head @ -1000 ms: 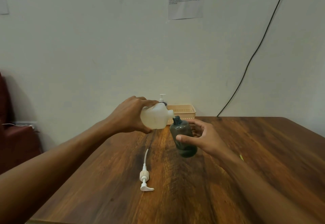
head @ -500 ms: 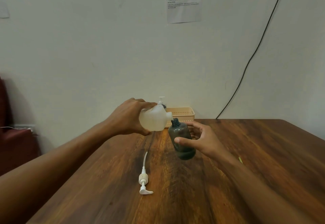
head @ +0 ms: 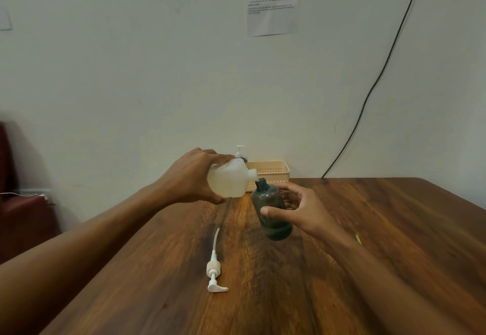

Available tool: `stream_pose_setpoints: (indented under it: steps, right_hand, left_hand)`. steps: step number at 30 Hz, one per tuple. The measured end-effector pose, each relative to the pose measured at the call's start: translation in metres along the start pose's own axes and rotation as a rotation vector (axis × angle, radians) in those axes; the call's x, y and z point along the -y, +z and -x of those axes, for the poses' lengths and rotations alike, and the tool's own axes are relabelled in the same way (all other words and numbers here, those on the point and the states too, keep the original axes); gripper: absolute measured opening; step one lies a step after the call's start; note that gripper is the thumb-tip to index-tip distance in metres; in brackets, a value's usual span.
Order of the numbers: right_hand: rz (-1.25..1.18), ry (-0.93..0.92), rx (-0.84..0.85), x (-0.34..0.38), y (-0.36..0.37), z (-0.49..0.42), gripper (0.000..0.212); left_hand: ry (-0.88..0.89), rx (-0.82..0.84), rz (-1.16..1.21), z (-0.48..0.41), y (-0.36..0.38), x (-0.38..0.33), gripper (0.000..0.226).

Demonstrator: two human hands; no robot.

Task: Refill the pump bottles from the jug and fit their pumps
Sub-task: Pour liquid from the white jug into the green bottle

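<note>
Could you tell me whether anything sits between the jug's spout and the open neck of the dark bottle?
Nothing visible does. The left hand tips the jug so its spout hangs just above and left of the bottle neck, which is uncapped and held tilted by the right hand. The pump lies apart on the table.

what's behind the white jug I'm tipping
Behind the jug stands another pump bottle; only its white pump head shows, its body covered. A beige basket sits beside it by the wall.
</note>
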State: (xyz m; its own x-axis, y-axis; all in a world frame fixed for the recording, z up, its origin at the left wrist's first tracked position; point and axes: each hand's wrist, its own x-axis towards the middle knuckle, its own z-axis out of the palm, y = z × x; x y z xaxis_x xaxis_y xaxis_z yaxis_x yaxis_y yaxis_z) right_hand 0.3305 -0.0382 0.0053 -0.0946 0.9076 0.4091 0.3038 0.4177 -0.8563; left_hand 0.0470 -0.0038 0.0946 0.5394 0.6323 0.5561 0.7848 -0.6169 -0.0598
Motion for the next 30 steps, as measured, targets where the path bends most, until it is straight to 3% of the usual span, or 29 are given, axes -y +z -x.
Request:
stream_pose_setpoints:
  steps: [18, 30]
  right_hand:
    - [0.008, -0.011, 0.013, -0.0019, 0.0001, 0.0015, 0.076]
    - [0.009, -0.001, 0.022, -0.0042, -0.0004, 0.0016, 0.067]
  left_hand:
    - [0.003, -0.001, -0.014, 0.0011, 0.0009, 0.0019, 0.097]
    - [0.000, 0.004, -0.019, 0.0005, 0.0025, 0.0014, 0.097]
